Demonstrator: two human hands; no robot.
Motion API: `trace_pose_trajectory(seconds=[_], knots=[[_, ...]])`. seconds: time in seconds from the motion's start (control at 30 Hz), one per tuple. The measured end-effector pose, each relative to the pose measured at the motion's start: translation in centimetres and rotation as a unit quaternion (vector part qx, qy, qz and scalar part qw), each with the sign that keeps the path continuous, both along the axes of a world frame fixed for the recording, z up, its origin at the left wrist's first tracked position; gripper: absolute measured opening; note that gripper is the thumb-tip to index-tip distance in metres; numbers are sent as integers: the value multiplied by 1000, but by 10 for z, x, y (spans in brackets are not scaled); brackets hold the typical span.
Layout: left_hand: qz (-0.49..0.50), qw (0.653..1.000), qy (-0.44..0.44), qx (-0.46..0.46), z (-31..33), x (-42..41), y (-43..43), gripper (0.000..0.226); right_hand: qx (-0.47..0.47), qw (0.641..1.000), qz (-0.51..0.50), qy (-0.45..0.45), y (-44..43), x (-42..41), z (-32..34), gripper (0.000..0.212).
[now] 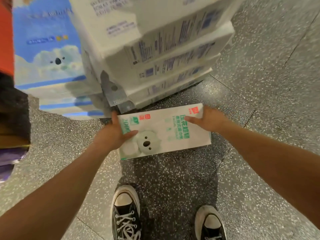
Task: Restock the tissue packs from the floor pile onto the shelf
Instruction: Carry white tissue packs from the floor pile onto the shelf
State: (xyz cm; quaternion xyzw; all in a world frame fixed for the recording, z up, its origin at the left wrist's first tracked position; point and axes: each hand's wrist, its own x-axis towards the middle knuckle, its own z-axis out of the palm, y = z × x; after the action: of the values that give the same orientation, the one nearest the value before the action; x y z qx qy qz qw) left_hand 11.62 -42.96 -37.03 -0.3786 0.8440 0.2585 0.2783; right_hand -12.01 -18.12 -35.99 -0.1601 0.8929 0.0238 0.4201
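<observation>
Fingers (114,117) of the left hand (110,135) curl round the far left edge of the tissue pack (162,135), thumb laid flat on its top face. That pack lies low, just in front of the floor pile (155,54); whether it rests on the floor (259,84) or is lifted clear I cannot tell. It is a long white plastic-wrapped block with green lettering, red seals and a white bear face. It looks light, soft and a little slippery, so a grip on both short ends suits it. At the right end the right hand (209,120) clasps it, thumb on top.
</observation>
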Motion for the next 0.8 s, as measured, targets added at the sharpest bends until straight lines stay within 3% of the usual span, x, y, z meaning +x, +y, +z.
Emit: trace_pose_trajectory(seconds=[0.1,0.17,0.27,0.4,0.57,0.8], knots=[[92,995,25,41,-6,-5,1,121,-61,987,-134,-69,9,-11,-57,139],[150,987,35,53,-3,-8,2,114,-96,972,-192,-100,10,-11,-60,138],[174,982,52,49,9,-8,8,65,-137,961,-218,-103,3,0,-27,92],[195,977,69,47,49,0,15,52,-163,957,-225,-79,-2,10,39,40],[248,959,131,32,171,11,24,75,-213,956,-195,-50,-1,11,181,29],[320,928,191,-10,431,51,48,79,-279,954,-109,-6,-14,24,447,36]])
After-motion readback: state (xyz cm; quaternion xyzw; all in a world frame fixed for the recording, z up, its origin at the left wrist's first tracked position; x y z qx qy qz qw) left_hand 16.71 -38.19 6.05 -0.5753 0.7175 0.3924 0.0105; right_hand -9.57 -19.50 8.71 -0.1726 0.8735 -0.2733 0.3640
